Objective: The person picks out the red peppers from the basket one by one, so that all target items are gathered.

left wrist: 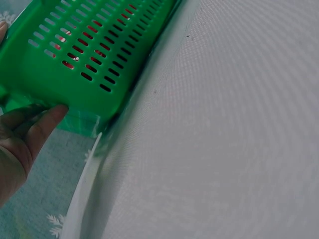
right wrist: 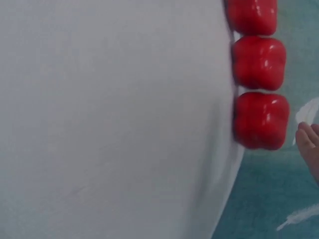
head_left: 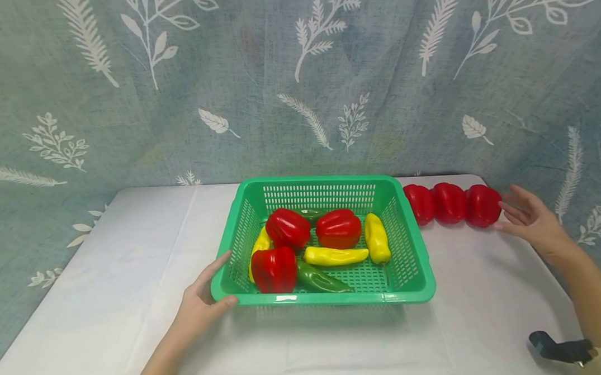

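Three red bell peppers [head_left: 449, 203] are lined up right of the green basket [head_left: 325, 299], its near-left corner touched by the spread left hand [head_left: 199, 307], and the outermost pepper [head_left: 483, 206] could be tipped off the table [head_left: 486, 291] if bumped by the spread right hand [head_left: 539, 226].

The right wrist view's edge cuts my right grip [right wrist: 310, 149]; the left wrist view crops my left grip [left wrist: 21, 143] and the basket [left wrist: 45, 79]; red peppers [head_left: 338, 229] partly hide a green pepper [head_left: 310, 214].
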`<state>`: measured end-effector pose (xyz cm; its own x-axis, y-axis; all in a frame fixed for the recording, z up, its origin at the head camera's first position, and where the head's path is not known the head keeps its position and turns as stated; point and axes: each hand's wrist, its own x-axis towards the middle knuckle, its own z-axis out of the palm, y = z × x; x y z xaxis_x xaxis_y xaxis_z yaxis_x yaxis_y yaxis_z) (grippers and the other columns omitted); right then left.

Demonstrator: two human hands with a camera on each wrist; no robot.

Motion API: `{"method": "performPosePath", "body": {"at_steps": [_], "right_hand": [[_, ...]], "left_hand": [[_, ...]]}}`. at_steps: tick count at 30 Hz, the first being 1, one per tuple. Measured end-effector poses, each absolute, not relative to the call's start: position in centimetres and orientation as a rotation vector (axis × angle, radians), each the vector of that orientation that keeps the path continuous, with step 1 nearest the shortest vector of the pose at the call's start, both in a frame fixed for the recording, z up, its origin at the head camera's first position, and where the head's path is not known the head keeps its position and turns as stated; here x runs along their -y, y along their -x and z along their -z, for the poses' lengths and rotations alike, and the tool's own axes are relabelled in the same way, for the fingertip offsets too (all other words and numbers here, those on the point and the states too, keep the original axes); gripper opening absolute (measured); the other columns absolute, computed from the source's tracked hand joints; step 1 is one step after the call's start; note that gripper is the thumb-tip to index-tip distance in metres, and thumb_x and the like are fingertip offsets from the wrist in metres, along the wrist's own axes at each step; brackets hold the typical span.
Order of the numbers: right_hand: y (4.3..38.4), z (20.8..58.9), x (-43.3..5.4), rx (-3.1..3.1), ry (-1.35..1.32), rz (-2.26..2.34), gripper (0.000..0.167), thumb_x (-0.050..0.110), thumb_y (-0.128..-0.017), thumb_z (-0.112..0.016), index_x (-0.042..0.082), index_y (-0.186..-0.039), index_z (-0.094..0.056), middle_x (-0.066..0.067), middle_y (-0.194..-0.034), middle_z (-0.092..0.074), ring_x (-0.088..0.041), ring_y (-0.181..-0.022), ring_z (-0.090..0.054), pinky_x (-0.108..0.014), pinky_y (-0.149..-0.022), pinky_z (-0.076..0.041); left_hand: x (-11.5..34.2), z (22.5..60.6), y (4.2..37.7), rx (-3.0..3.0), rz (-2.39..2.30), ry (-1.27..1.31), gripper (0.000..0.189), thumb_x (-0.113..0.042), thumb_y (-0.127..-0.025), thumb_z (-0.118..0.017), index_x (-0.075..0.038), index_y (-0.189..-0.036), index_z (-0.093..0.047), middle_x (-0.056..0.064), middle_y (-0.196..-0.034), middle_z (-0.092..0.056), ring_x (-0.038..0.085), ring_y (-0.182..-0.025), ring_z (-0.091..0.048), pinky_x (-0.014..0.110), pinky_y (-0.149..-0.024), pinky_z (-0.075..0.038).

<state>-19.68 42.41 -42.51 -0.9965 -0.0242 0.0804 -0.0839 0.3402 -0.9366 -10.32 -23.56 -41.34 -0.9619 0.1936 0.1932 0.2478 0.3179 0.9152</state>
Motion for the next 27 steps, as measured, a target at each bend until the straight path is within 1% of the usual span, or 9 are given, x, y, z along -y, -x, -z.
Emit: {"method": "performPosePath", "body": {"at_steps": [4,6,9,11,14,17,20,24,27], "right_hand": [[18.3,39.8,-39.8,2.521,-0.166,-1.794,0.087,0.0,-0.088,-0.063,0.023,-0.153,-0.01,-0.006,-0.154,-0.022,0.012,-0.114,-0.046,-0.003,-0.082,-0.044],[17.4,37.8,-38.0,2.604,-0.148,-1.695,0.087,0.003,-0.089,-0.062,0.023,-0.153,-0.007,-0.008,-0.155,-0.02,0.004,-0.123,-0.044,-0.002,-0.082,-0.043],[17.4,36.8,-36.9,2.72,-0.124,-1.513,0.088,0.008,-0.089,-0.064,0.025,-0.153,-0.006,-0.012,-0.155,-0.02,-0.012,-0.135,-0.037,-0.001,-0.081,-0.042],[17.5,35.8,-35.9,2.762,-0.119,-1.473,0.09,0.01,-0.088,-0.065,0.025,-0.153,-0.005,-0.017,-0.155,-0.018,-0.017,-0.136,-0.035,-0.001,-0.081,-0.043],[17.8,34.9,-34.8,2.783,-0.146,-1.459,0.092,0.008,-0.086,-0.067,0.024,-0.153,-0.007,-0.018,-0.153,-0.021,-0.016,-0.132,-0.038,-0.002,-0.08,-0.044],[18.2,34.3,-33.8,2.797,-0.199,-1.447,0.093,0.006,-0.084,-0.07,0.026,-0.152,-0.01,-0.017,-0.152,-0.024,-0.018,-0.133,-0.038,-0.003,-0.08,-0.045],[18.5,33.7,-32.9,2.797,-0.263,-1.444,0.094,0.005,-0.082,-0.071,0.027,-0.152,-0.013,-0.016,-0.151,-0.026,-0.014,-0.131,-0.039,-0.005,-0.079,-0.047],[19.0,33.0,-31.8,2.808,-0.326,-1.444,0.095,0.005,-0.079,-0.074,0.028,-0.151,-0.015,-0.014,-0.151,-0.028,-0.006,-0.126,-0.042,-0.009,-0.079,-0.049],[19.5,32.4,-31.1,2.818,-0.393,-1.433,0.096,0.005,-0.078,-0.075,0.026,-0.151,-0.017,-0.013,-0.15,-0.03,-0.005,-0.126,-0.043,-0.01,-0.081,-0.049]], "left_hand": [[23.6,41.3,10.4,2.537,1.723,0.404,0.077,0.0,-0.079,-0.071,-0.015,-0.146,-0.035,0.006,-0.152,-0.031,-0.015,-0.128,-0.027,0.007,-0.098,-0.034],[23.6,41.3,10.4,2.538,1.722,0.401,0.077,-0.001,-0.079,-0.071,-0.015,-0.146,-0.035,0.01,-0.152,-0.031,-0.015,-0.128,-0.027,0.008,-0.097,-0.034],[23.6,41.3,10.4,2.529,1.73,0.409,0.077,0.0,-0.079,-0.07,-0.014,-0.146,-0.035,0.007,-0.152,-0.031,-0.015,-0.128,-0.027,0.008,-0.097,-0.035],[23.6,41.3,10.3,2.536,1.712,0.405,0.077,0.0,-0.079,-0.071,-0.014,-0.146,-0.035,0.003,-0.152,-0.032,-0.015,-0.128,-0.027,0.007,-0.098,-0.033],[23.6,41.2,10.3,2.558,1.679,0.387,0.077,-0.002,-0.079,-0.071,-0.017,-0.146,-0.036,0.004,-0.151,-0.033,-0.015,-0.129,-0.025,0.006,-0.099,-0.031],[23.7,41.2,10.3,2.571,1.674,0.375,0.077,-0.003,-0.08,-0.071,-0.018,-0.146,-0.035,0.012,-0.152,-0.031,-0.016,-0.128,-0.024,0.006,-0.099,-0.03],[23.6,41.2,10.3,2.563,1.703,0.378,0.077,-0.002,-0.08,-0.071,-0.018,-0.146,-0.035,0.016,-0.152,-0.03,-0.015,-0.128,-0.025,0.006,-0.099,-0.031],[23.6,41.2,10.3,2.552,1.725,0.388,0.077,-0.002,-0.08,-0.071,-0.018,-0.146,-0.035,0.014,-0.152,-0.03,-0.015,-0.129,-0.026,0.007,-0.099,-0.032],[23.7,41.3,10.3,2.544,1.732,0.398,0.077,-0.002,-0.08,-0.07,-0.018,-0.146,-0.035,0.009,-0.152,-0.031,-0.014,-0.13,-0.025,0.007,-0.099,-0.031]]}}
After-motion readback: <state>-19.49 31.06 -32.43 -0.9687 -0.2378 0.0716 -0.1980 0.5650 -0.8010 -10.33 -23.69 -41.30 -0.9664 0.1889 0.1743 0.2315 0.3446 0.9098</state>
